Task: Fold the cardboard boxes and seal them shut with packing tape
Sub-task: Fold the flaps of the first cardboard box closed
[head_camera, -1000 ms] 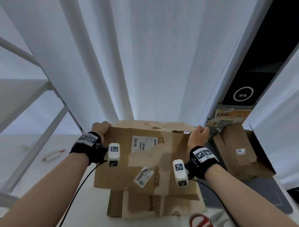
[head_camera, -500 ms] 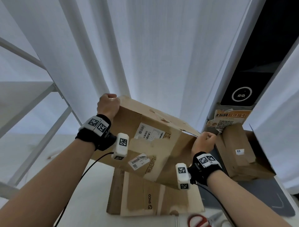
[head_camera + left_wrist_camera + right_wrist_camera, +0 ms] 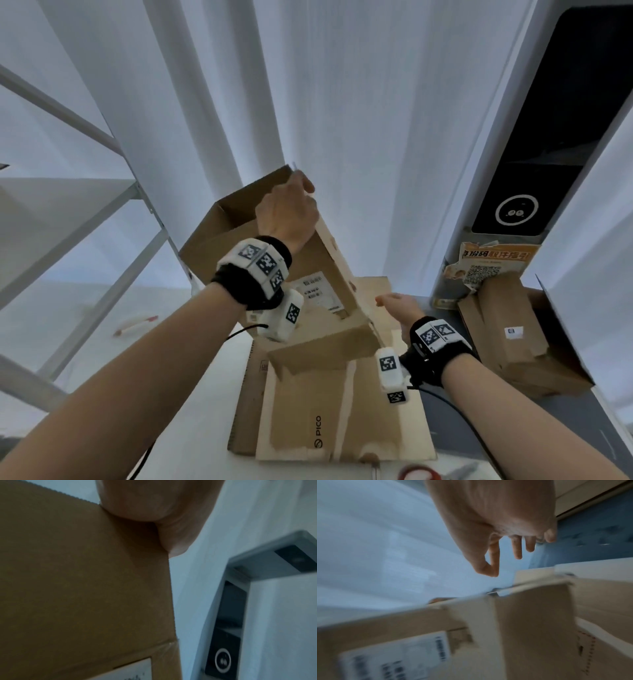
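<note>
**Box opened up, nothing taped yet**

Left hand (image 3: 286, 214) grips the top edge of the raised cardboard box (image 3: 318, 270), tilted above the flat cardboard stack (image 3: 342, 411). Right hand (image 3: 399, 305) hangs free just right of the box, fingers loose. Flaps look unfolded, though it's blurry. Folding and taping are both left.

The white table (image 3: 191, 394) carries a flattened cardboard box (image 3: 342, 418) below the fingers, red-handled scissors (image 3: 419, 474) nearer, and a pen (image 3: 135, 324) left.
</note>
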